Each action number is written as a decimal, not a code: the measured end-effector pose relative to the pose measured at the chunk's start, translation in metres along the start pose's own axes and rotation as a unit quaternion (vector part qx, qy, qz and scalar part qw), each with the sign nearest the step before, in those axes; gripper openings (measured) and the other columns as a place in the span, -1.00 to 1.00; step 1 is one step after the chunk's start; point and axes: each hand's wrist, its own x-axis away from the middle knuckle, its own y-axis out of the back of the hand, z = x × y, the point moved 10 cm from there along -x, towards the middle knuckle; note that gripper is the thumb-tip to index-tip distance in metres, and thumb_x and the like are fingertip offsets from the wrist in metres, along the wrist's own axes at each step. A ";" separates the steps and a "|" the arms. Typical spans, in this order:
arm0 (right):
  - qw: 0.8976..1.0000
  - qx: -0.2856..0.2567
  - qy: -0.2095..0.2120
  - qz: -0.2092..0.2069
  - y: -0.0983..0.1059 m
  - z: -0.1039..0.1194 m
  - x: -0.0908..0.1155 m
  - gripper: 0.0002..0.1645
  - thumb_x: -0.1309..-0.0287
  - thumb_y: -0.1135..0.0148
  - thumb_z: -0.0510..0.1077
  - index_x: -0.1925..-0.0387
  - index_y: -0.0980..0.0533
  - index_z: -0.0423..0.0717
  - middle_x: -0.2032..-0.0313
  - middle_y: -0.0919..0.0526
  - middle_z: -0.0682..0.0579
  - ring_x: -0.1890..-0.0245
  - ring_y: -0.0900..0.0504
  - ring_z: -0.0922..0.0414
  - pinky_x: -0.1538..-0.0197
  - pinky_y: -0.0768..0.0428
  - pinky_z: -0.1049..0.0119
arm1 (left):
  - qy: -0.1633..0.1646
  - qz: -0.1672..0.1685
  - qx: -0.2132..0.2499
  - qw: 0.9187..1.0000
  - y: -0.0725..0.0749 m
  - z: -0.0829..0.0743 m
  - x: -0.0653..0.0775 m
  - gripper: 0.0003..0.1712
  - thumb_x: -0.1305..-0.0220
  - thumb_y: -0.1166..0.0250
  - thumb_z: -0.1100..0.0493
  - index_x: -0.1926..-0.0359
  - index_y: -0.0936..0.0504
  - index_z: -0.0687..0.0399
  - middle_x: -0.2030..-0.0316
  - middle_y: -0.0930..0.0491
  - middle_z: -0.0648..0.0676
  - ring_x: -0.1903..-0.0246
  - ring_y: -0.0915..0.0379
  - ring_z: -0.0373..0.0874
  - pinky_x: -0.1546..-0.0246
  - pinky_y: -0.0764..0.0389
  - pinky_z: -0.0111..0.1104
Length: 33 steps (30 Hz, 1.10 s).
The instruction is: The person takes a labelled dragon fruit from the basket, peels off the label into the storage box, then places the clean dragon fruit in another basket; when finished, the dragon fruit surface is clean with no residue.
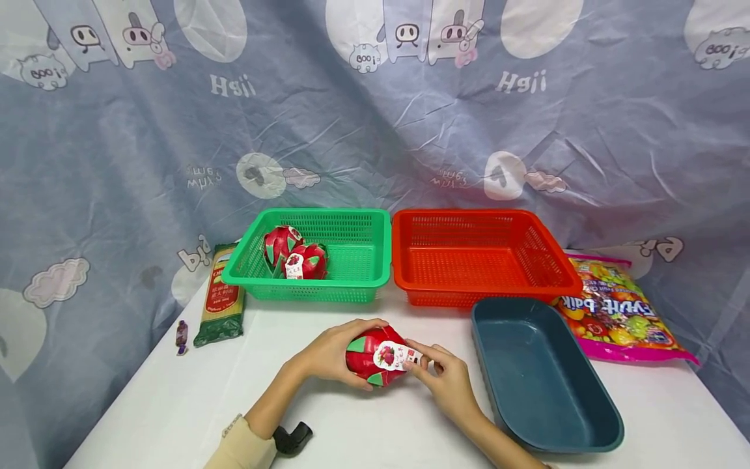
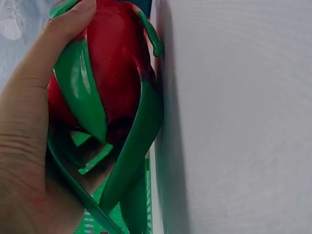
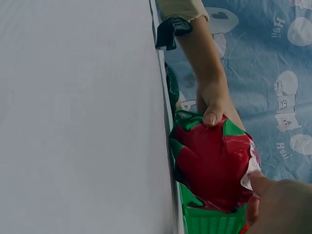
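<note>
Left hand [image 1: 328, 355] is cupping the toy dragon fruit [image 1: 372, 357], fingers curled round; right hand [image 1: 448, 378] is pinching its tag [image 1: 397, 355]. Prob. light, stiff, slick plastic — hold the body, not the leaves.

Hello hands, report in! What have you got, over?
Left hand grips toy dragon fruit on the table. Right hand pinches its paper tag. Path to green basket unobstructed.

The white surface [image 1: 176, 404] bore a green basket [image 1: 357, 264], red basket [image 1: 480, 254], blue tray [image 1: 539, 378], noodle packet [image 1: 221, 304] and candy bag [image 1: 621, 316].
</note>
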 end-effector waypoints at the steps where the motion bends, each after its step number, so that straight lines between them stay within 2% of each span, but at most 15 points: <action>1: 1.000 0.005 0.010 -0.005 0.000 0.001 0.001 -0.58 0.15 -0.46 -0.07 0.13 -0.64 0.07 0.63 -0.36 0.28 0.65 -0.13 0.34 0.63 -0.15 0.47 | 0.000 -0.001 -0.001 1.000 0.000 0.000 0.000 0.09 0.31 -0.42 -0.40 -0.31 -0.17 -0.40 -0.15 -0.32 -0.29 -0.01 -0.31 -0.36 0.16 -0.51 -0.37; 7: 0.995 0.020 0.074 -0.061 0.007 0.013 0.000 -0.79 0.12 -0.45 -0.14 0.33 -0.69 0.10 0.67 -0.40 0.33 0.68 -0.17 0.34 0.65 -0.12 0.51 | 0.006 -0.008 -0.009 1.000 0.002 0.000 0.001 0.10 0.34 -0.42 -0.41 -0.30 -0.18 -0.40 -0.13 -0.33 -0.29 0.01 -0.32 -0.37 0.17 -0.51 -0.35; 10: 0.994 0.002 0.084 -0.067 0.007 0.017 -0.001 -0.84 0.10 -0.43 -0.17 0.38 -0.68 0.10 0.66 -0.44 0.31 0.69 -0.19 0.33 0.67 -0.11 0.52 | 0.011 -0.010 -0.014 1.000 0.002 0.002 0.001 0.10 0.36 -0.41 -0.43 -0.30 -0.18 -0.42 -0.12 -0.33 -0.30 0.01 -0.32 -0.38 0.16 -0.51 -0.34; 17: 0.998 0.000 0.027 -0.051 0.007 0.012 0.000 -0.93 0.03 -0.40 -0.08 0.46 -0.64 0.21 0.80 -0.16 0.27 0.76 -0.07 0.38 0.72 -0.02 0.50 | 0.017 -0.005 -0.011 1.000 0.000 0.002 0.000 0.10 0.35 -0.42 -0.42 -0.30 -0.17 -0.45 -0.12 -0.33 -0.32 0.02 -0.32 -0.38 0.18 -0.51 -0.36; 23: 0.999 -0.009 -0.003 -0.036 0.008 0.015 -0.002 -0.91 0.05 -0.41 -0.08 0.51 -0.63 0.21 0.80 -0.10 0.23 0.74 -0.03 0.38 0.69 0.01 0.49 | 0.018 -0.002 -0.019 1.000 0.000 -0.001 -0.001 0.09 0.34 -0.43 -0.40 -0.30 -0.17 -0.46 -0.12 -0.33 -0.32 0.03 -0.32 -0.37 0.19 -0.51 -0.35; 30: 0.999 -0.028 0.005 -0.028 0.014 0.057 0.002 -0.89 0.10 -0.39 -0.31 0.52 -0.64 -0.05 0.78 -0.06 0.14 0.69 -0.03 0.36 0.64 0.01 0.51 | 0.019 -0.003 -0.018 1.000 0.000 0.000 0.001 0.10 0.34 -0.43 -0.39 -0.31 -0.17 -0.44 -0.14 -0.33 -0.29 0.01 -0.32 -0.35 0.19 -0.52 -0.34; 33: 0.998 -0.054 0.010 -0.010 0.014 0.075 0.005 -0.91 0.08 -0.37 -0.35 0.51 -0.63 -0.11 0.78 -0.06 0.14 0.69 -0.02 0.37 0.67 0.01 0.50 | 0.024 -0.008 -0.018 1.000 0.001 0.001 0.001 0.11 0.35 -0.43 -0.41 -0.31 -0.16 -0.43 -0.15 -0.33 -0.29 -0.02 -0.32 -0.33 0.16 -0.52 -0.32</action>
